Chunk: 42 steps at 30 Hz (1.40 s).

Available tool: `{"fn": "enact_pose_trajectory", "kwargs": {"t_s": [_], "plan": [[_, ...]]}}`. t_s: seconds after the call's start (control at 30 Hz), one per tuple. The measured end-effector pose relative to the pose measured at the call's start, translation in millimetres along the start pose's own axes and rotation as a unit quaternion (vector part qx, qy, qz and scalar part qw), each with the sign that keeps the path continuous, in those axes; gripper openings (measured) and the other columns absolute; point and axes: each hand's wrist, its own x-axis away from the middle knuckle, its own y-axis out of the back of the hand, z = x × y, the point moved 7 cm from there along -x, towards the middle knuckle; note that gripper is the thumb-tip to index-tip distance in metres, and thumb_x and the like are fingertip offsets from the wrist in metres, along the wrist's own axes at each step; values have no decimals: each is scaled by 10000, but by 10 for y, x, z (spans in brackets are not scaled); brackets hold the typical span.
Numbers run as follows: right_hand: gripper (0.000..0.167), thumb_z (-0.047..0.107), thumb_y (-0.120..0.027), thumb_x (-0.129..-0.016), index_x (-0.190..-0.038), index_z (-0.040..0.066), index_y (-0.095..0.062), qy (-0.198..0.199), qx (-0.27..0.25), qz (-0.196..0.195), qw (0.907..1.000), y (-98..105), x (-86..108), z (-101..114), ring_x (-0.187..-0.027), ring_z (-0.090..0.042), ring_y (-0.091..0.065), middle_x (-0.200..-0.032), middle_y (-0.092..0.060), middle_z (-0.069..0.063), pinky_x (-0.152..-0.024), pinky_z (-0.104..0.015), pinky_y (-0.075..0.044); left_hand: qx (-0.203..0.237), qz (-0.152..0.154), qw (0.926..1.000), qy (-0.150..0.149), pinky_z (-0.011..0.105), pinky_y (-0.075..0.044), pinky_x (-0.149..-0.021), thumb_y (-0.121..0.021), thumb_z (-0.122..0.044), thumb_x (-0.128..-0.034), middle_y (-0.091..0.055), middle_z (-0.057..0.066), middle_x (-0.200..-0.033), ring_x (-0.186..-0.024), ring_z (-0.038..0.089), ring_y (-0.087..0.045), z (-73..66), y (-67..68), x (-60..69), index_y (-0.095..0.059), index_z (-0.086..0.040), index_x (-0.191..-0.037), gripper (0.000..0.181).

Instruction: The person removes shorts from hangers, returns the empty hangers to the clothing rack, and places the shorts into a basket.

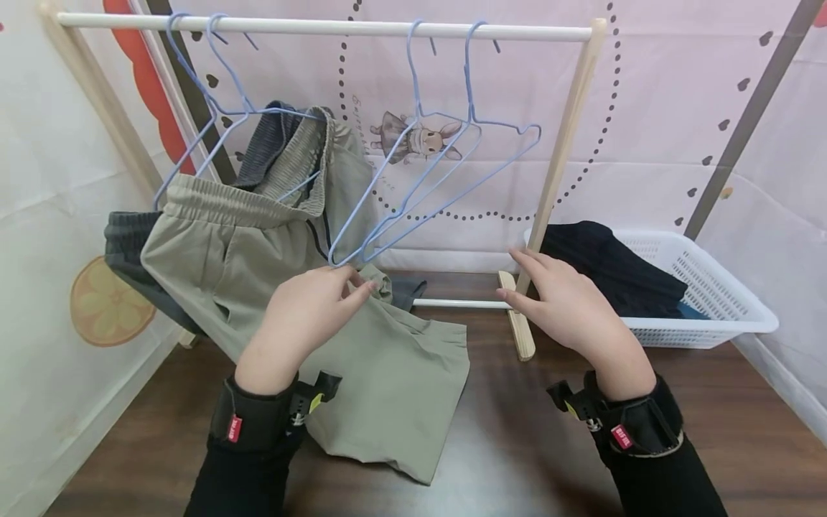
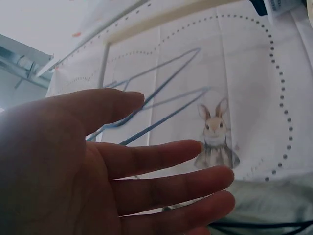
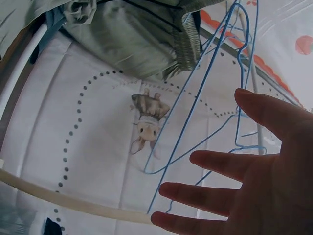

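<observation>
My left hand [image 1: 310,316] is in front of the grey-green trousers [image 1: 400,388], just below the lower corner of a blue wire hanger [image 1: 373,187]. In the left wrist view its fingers [image 2: 161,188] are extended and the thumb is apart, with nothing held. Beside the rack's right post, my right hand [image 1: 571,305] is raised with fingers stretched and spread, holding nothing. Two bare hangers tilt from the rail between the hands. The trousers hang by the waistband on hangers at the left, one leg draping onto the table. Behind them hangs a darker grey garment [image 1: 125,240].
A white rail [image 1: 323,26] on wooden posts [image 1: 562,158] spans the back. At the right, a white basket [image 1: 743,316] holds black clothing [image 1: 607,269]. The brown tabletop [image 1: 504,445] lies in front; printed cloth walls surround it.
</observation>
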Motion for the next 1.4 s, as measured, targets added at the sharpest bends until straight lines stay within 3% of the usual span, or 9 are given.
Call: {"fn": "enact_pose_trajectory", "kwargs": {"t_s": [0.27, 0.6, 0.8, 0.93, 1.13, 1.3, 1.4], "plan": [[768, 609, -433, -968, -1534, 109, -293, 12, 95, -46, 9999, -104, -1, -53, -1404, -365, -282, -1546, -309, -152, -1072, -572, -268, 73, 20, 9992, 384, 433, -452, -658, -439, -436, -1024, -670, 63, -940, -768, 232, -603, 270, 77, 28, -650, -86, -1111, 418], [756, 596, -446, -969, -1535, 117, -294, 56, 87, -175, 9998, -21, 60, -18, -1420, -336, -260, -1554, -301, -122, -1092, -546, -244, 310, 128, 9963, 792, 453, -444, -683, -374, -514, -1019, -654, 132, -1062, -839, 275, -598, 509, 150, 74, -612, -86, -1185, 517], [760, 599, -436, -972, -1538, 115, -284, 121, 39, -252, 9996, 15, 99, 12, -1424, -328, -254, -1565, -286, -109, -1096, -541, -240, 306, -21, 9951, 943, 494, -444, -716, -337, -556, -1012, -638, 168, -1139, -923, 328, -603, 624, 216, 92, -575, -70, -1231, 583], [745, 563, -457, -980, -1537, 102, -279, 120, 43, -286, 9995, 31, 115, 19, -1425, -329, -252, -1564, -284, -119, -1097, -540, -240, 281, -250, 9943, 994, 548, -435, -772, -319, -569, -1009, -620, 183, -1209, -1027, 375, -589, 683, 284, 123, -569, -61, -1253, 617], [750, 550, -463, -982, -1526, 63, -290, 119, 89, -304, 9994, 51, 134, 43, -1429, -322, -248, -1563, -284, -130, -1102, -532, -239, 393, -757, 9924, 883, 556, -424, -777, -338, -539, -1015, -640, 176, -1155, -1015, 372, -591, 721, 423, 181, -574, -66, -1235, 573], [753, 544, -468, -982, -1519, 45, -295, 122, 92, -313, 9994, 60, 147, 53, -1426, -322, -257, -1558, -291, -141, -1103, -529, -239, 512, -1543, 9851, 553, 537, -420, -757, -424, -423, -1024, -646, 167, -1068, -962, 344, -594, 665, 542, 219, -583, -53, -1213, 445], [747, 543, -470, -983, -1523, 59, -293, 151, 68, -329, 9993, 61, 154, 59, -1424, -322, -261, -1557, -293, -138, -1101, -532, -242, 519, -2192, 9739, 275, 542, -415, -791, -497, -335, -1009, -643, 175, -1068, -982, 353, -585, 604, 623, 260, -605, -35, -1191, 367]]}}
